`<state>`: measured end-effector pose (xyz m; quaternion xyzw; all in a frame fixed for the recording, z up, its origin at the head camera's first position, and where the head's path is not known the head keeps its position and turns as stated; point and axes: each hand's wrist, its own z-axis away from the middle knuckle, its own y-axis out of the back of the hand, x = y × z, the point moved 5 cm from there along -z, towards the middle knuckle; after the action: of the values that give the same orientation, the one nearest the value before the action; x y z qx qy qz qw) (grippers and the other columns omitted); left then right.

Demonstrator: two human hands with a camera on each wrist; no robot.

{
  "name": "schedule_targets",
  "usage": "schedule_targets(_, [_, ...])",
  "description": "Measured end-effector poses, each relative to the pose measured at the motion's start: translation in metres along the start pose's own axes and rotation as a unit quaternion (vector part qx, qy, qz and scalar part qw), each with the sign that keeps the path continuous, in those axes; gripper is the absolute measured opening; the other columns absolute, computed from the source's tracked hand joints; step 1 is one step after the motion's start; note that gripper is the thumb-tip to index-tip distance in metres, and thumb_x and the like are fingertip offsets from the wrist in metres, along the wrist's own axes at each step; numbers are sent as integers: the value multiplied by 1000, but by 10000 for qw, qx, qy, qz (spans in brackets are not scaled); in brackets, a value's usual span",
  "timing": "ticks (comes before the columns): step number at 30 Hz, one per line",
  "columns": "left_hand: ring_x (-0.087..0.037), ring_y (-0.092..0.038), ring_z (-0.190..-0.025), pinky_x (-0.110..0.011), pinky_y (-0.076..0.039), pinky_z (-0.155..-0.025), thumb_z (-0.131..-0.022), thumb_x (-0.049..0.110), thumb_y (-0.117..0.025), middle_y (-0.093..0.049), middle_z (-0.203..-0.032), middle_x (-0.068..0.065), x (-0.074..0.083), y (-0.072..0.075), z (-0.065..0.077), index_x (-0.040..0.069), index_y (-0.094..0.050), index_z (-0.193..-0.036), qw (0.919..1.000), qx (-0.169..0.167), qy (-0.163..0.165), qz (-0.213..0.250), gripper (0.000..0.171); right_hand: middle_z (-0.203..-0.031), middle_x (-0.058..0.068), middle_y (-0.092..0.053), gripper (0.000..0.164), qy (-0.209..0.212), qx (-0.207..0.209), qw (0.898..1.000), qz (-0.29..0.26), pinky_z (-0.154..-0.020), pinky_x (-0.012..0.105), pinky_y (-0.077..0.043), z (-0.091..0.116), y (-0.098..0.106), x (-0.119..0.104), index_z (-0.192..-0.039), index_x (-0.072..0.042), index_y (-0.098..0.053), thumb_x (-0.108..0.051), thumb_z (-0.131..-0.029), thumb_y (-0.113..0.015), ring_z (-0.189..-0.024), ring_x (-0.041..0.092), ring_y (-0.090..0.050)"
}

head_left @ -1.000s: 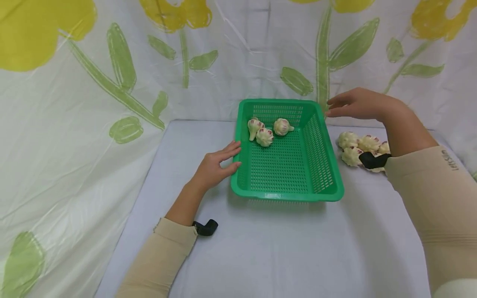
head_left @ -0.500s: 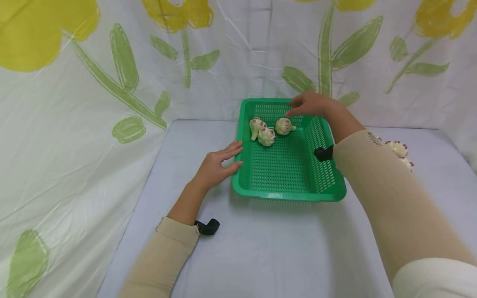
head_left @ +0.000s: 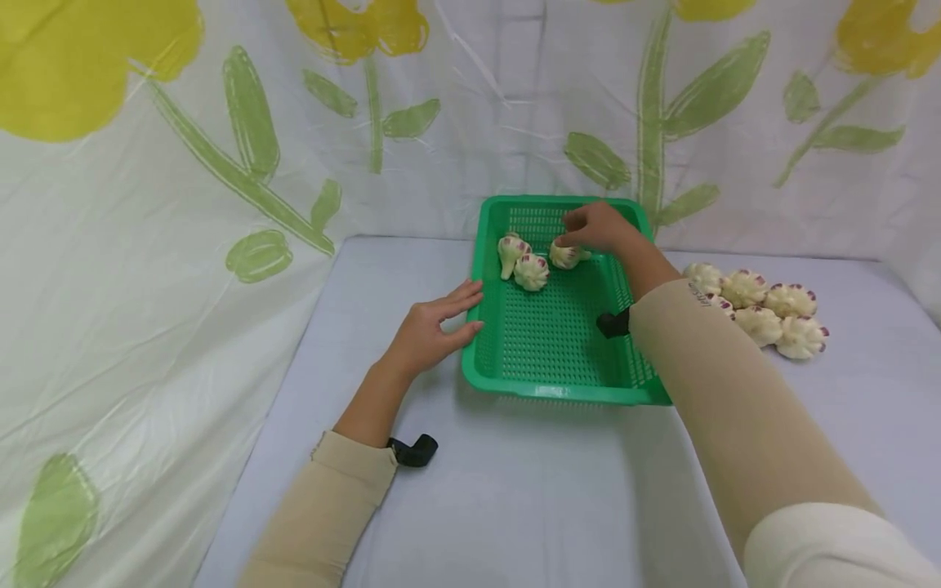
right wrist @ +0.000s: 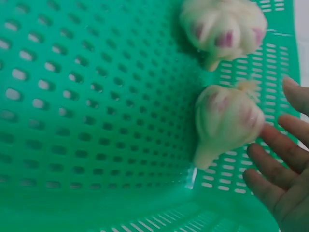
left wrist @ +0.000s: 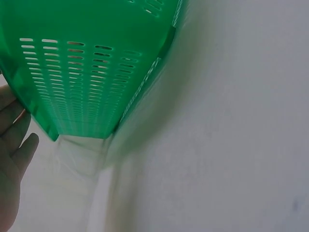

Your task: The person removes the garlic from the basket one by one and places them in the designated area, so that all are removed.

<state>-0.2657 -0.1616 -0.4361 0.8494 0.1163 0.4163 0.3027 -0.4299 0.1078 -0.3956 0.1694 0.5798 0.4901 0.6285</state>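
Observation:
Three white garlic bulbs with purple marks sit in the far part of a green perforated basket (head_left: pixel 559 394). Two of them, one garlic bulb (head_left: pixel 532 272) and its neighbour (head_left: pixel 512 247), lie together by the left wall. Over the third garlic bulb (head_left: pixel 564 256) my right hand (head_left: pixel 599 227) reaches down, partly covering it. In the right wrist view, the spread fingers (right wrist: pixel 285 145) are right beside that garlic bulb (right wrist: pixel 227 118), not curled round it. My left hand (head_left: pixel 426 331) touches the basket's left rim, its fingers straight and thumb apart.
Several more garlic bulbs (head_left: pixel 790 300) are grouped on the white-covered table (head_left: pixel 529 490) to the right of the basket, partly behind the right sleeve (head_left: pixel 720 392). A white curtain (head_left: pixel 470 122) with flower prints hangs behind the table.
My right hand has swung left from beside the basket's far right edge and lowered to the third garlic bulb. The left hand stays at the rim.

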Motion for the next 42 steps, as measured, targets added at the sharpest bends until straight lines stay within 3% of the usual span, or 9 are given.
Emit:
schedule_targets(7, [-11, -45, -139, -37, -45, -108, -91, 20, -71, -54, -144, 1, 1, 1, 1, 4, -62, -133, 10000, 75, -29, -10, 46, -152, 21, -41, 62, -92, 106, 9998, -139, -109, 55, -38, -2, -5, 6, -148, -5, -43, -34, -97, -62, -138, 40, -39])
schedule_targets(20, [-11, -45, -139, -35, -44, -109, -91, 18, -71, -55, -144, -1, -1, 0, 0, 3, -62, -133, 9998, 133, -140, 36, 46, -146, 24, -45, 72, 17, -168, 9992, 371, -107, 55, -40, -8, -17, 9, -151, -4, -37, -29, -92, -70, -132, 39, -44])
schedule_targets(33, [-13, -44, -139, -37, -45, -108, -91, 19, -70, -54, -144, -1, -2, -1, 0, 3, -61, -133, 9999, 71, -72, 30, 46, -155, 24, -33, 83, -4, -523, 9954, 802, -109, 60, -34, -14, -29, 11, -154, -9, -32, -28, -86, -76, -140, 43, -33])
schedule_targets(42, [-11, -44, -139, -36, -44, -109, -91, 19, -70, -53, -145, 1, -3, -3, 0, 4, -61, -134, 10000, 69, -24, 14, 46, -157, 23, -29, 87, 2, -613, 9949, 805, -111, 61, -32, -13, -34, 10, -156, -9, -28, -27, -85, -77, -142, 44, -29])
